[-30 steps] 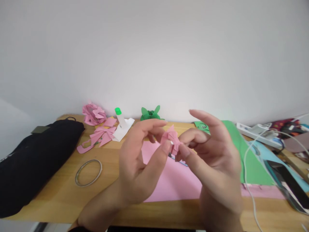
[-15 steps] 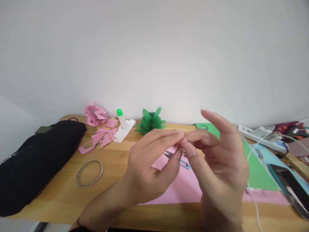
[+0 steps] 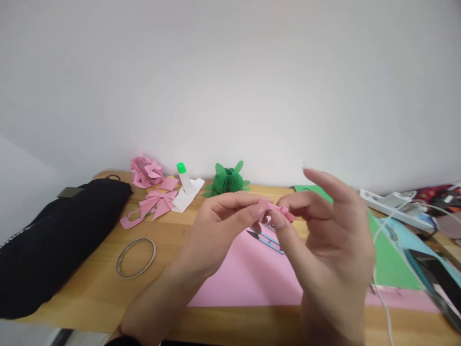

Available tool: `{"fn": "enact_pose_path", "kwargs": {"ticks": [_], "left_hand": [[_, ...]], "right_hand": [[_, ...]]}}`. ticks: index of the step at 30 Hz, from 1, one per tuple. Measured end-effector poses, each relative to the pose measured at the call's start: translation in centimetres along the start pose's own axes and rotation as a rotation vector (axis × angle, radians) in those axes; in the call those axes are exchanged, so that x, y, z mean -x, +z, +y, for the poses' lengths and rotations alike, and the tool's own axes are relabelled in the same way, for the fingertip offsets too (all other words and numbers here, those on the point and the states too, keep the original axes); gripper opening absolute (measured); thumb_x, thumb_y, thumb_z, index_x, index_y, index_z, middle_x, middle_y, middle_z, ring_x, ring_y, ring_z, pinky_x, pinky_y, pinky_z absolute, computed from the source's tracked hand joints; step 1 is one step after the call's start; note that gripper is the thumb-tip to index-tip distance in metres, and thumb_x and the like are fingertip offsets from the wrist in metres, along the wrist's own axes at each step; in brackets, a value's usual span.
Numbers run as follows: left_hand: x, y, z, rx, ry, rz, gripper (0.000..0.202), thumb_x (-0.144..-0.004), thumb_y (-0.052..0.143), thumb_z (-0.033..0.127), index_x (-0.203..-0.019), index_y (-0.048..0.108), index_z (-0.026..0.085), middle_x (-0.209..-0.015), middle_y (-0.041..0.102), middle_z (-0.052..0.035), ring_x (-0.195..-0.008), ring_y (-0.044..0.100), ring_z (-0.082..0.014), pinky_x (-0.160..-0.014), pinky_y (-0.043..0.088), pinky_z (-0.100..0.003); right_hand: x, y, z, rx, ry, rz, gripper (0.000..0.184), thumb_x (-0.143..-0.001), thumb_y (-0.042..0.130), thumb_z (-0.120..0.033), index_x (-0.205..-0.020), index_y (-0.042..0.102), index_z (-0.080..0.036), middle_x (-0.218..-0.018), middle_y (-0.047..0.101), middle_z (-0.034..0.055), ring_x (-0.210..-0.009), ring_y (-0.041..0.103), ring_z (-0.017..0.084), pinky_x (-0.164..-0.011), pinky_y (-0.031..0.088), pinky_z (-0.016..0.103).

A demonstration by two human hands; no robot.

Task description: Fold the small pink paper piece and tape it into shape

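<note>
My left hand (image 3: 219,230) and my right hand (image 3: 331,250) meet above a wooden table (image 3: 90,288), both pinching one small folded pink paper piece (image 3: 277,209) between thumb and fingertips. My right index finger sticks up, apart from the pinch. Under the hands lies a pink paper sheet (image 3: 245,276), and small blue thread snips (image 3: 266,240) rest on it just below the fingertips.
A black bag (image 3: 54,235) lies at the left, a clear tape ring (image 3: 136,257) beside it. At the back stand a pink paper flower (image 3: 146,171), pink scraps (image 3: 154,203), a green-capped glue tube (image 3: 184,177) and a green paper flower (image 3: 226,180). Green paper (image 3: 385,254), cables and a power strip (image 3: 394,204) fill the right.
The pink piece has gone from an upright tuft between the fingers to a flatter strip pinched at the fingertips. Both hands have shifted slightly right and farther from me.
</note>
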State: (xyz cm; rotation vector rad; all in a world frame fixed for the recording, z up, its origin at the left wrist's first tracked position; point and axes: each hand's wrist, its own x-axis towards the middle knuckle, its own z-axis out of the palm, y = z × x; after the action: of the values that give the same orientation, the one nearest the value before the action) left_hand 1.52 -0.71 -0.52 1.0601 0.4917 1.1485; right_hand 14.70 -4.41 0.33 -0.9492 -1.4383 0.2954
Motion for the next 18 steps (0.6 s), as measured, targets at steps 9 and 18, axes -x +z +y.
{"fn": "enact_pose_path", "kwargs": {"ticks": [9,18], "left_hand": [[0.45,0.12,0.50,0.064,-0.054,-0.050,0.010,-0.086,0.070,0.019,-0.084,0.079,0.023,-0.074,0.072,0.0046,-0.073,0.064,-0.0043,-0.070,0.053,-0.013],[0.50,0.12,0.29,0.086,-0.057,-0.044,0.008,-0.084,0.072,0.018,-0.082,0.078,0.022,-0.071,0.072,0.0035,-0.070,0.064,-0.0054,-0.070,0.053,-0.016]], "right_hand": [[-0.09,-0.24,0.08,-0.190,0.117,-0.014,0.052,-0.083,0.063,-0.004,-0.129,0.052,-0.026,-0.074,0.063,-0.0046,-0.064,0.063,0.013,-0.061,0.058,0.033],[-0.10,-0.26,-0.17,-0.234,0.146,-0.043,0.049,-0.084,0.063,-0.005,-0.127,0.052,-0.028,-0.073,0.063,-0.0044,-0.067,0.064,0.014,-0.063,0.060,0.034]]}}
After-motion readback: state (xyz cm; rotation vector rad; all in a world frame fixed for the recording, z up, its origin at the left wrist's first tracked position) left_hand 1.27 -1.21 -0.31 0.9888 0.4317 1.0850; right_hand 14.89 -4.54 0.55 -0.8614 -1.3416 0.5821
